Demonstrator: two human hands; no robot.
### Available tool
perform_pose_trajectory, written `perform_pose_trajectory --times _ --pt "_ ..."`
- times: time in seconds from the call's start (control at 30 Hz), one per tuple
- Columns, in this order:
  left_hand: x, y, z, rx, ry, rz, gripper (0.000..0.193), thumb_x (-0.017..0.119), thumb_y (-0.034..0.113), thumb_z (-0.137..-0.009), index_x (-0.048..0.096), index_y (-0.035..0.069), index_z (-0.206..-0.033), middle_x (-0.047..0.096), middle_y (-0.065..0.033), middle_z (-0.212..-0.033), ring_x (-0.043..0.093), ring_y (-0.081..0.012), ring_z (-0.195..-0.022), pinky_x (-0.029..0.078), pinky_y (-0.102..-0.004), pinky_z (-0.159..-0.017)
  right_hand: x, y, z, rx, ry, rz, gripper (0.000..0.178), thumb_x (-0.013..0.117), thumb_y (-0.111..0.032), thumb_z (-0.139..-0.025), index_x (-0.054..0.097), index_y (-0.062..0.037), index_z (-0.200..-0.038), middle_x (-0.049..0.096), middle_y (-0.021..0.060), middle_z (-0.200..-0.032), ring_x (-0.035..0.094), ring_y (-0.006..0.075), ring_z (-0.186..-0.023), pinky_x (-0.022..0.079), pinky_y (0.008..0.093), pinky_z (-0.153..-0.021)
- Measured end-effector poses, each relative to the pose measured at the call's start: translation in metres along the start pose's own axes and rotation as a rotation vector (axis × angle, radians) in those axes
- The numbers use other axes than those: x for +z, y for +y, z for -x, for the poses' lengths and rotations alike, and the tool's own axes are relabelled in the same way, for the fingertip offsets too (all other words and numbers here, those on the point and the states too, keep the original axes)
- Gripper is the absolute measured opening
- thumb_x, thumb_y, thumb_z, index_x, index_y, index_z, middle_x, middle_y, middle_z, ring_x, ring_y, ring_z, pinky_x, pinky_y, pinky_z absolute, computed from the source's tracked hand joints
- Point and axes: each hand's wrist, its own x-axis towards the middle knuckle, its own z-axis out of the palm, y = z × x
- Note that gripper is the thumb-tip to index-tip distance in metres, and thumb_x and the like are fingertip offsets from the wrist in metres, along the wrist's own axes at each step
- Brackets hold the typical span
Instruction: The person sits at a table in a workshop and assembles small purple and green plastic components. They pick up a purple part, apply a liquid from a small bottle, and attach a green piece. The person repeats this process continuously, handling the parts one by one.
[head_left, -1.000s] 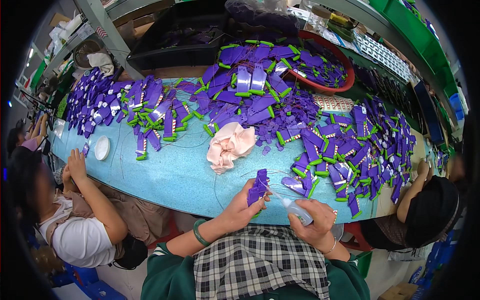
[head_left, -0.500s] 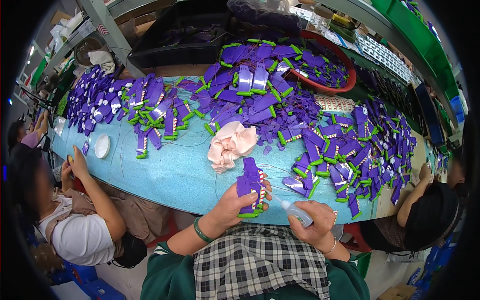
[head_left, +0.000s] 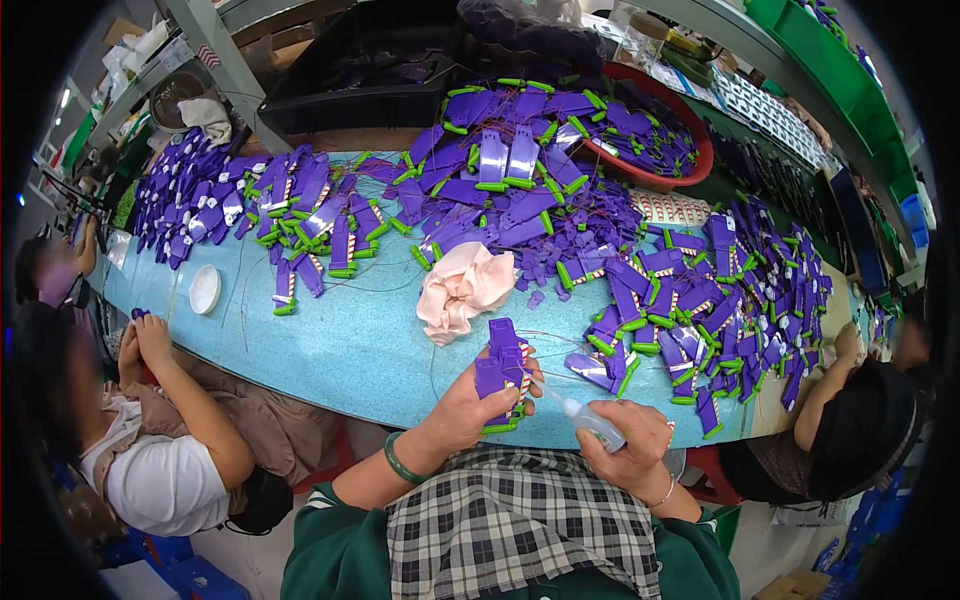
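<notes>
Several purple plastic wing parts with green tips and red-and-white striped edges (head_left: 503,365) are gripped together in my left hand (head_left: 458,410), its thumb lying over them. My right hand (head_left: 632,445) is wrapped round a small translucent squeeze bottle (head_left: 597,427). The bottle's thin nozzle points left and reaches the striped edge of the wing parts; whether it touches cannot be made out. Just beyond my left hand lies a crumpled pale pink cloth (head_left: 466,292). Thin dark wires run from the parts across the blue tabletop (head_left: 340,335).
Heaps of purple and green wing parts (head_left: 690,300) cover the table's far side and right. A red basin (head_left: 706,150) of similar parts and a black bin (head_left: 350,75) stand behind. A small white bowl (head_left: 205,290) is at left. Co-workers sit at both sides.
My hands stay nearly in place, the nozzle still at the wing parts. At left, the co-worker's hands have come together lower, near the table edge.
</notes>
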Motion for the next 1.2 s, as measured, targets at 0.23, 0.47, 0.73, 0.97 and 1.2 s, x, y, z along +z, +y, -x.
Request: perform_pose_trajectory --times 0.23,0.47,0.73,0.97,1.2 --pt "0.0071 -0.0022 -0.0013 0.106 0.076 -0.246 0.048 0.052 0.010 -0.093 0.032 0.002 -0.136 0.051 -0.0090 -0.120 0.054 -0.0169 -0.106 0.050 -0.0328 -0.086 -0.0021 -0.0036 -0.0022 -0.042 0.018 -0.008 0.034 0.078 -0.007 -0.061 0.064 -0.0015 -0.092 0.063 0.0079 -0.063 0.055 0.0163 -0.045 0.041 0.0268 -0.041" --pt "0.0067 -0.0050 -0.0009 0.145 0.056 -0.347 0.047 0.052 0.010 -0.094 0.032 0.001 -0.135 0.051 -0.0105 -0.121 0.054 -0.0190 -0.109 0.043 -0.0356 -0.095 0.0008 -0.0033 -0.0005 -0.021 -0.008 -0.025 0.033 0.078 -0.007 -0.063 0.064 -0.0011 -0.092 0.061 0.0071 -0.061 0.055 0.0161 -0.044 0.041 0.0268 -0.041" --pt "0.0033 -0.0021 0.0003 0.023 0.031 -0.137 0.051 0.058 0.014 -0.092 0.034 0.002 -0.135 0.053 -0.0122 -0.118 0.056 -0.0211 -0.106 0.051 -0.0353 -0.085 0.0015 -0.0027 0.0000 -0.043 0.006 -0.018 0.034 0.078 -0.008 -0.062 0.064 -0.0009 -0.092 0.060 0.0073 -0.062 0.054 0.0168 -0.044 0.041 0.0273 -0.041" --pt "-0.0002 0.0025 -0.0011 -0.077 -0.048 0.069 0.053 0.062 0.018 -0.090 0.037 0.002 -0.134 0.055 -0.0103 -0.116 0.057 -0.0191 -0.104 0.053 -0.0353 -0.081 0.0014 -0.0036 -0.0004 -0.055 -0.012 -0.039 0.031 0.078 -0.009 -0.062 0.065 -0.0015 -0.089 0.059 0.0068 -0.059 0.054 0.0170 -0.043 0.040 0.0272 -0.041" --pt "0.0011 0.0016 0.0004 -0.017 -0.059 -0.037 0.053 0.061 0.021 -0.091 0.038 0.000 -0.133 0.056 -0.0133 -0.114 0.057 -0.0211 -0.104 0.052 -0.0353 -0.080 0.0045 -0.0044 -0.0006 -0.046 -0.026 -0.067 0.032 0.078 -0.008 -0.062 0.065 -0.0013 -0.090 0.060 0.0073 -0.061 0.054 0.0174 -0.044 0.040 0.0279 -0.041"
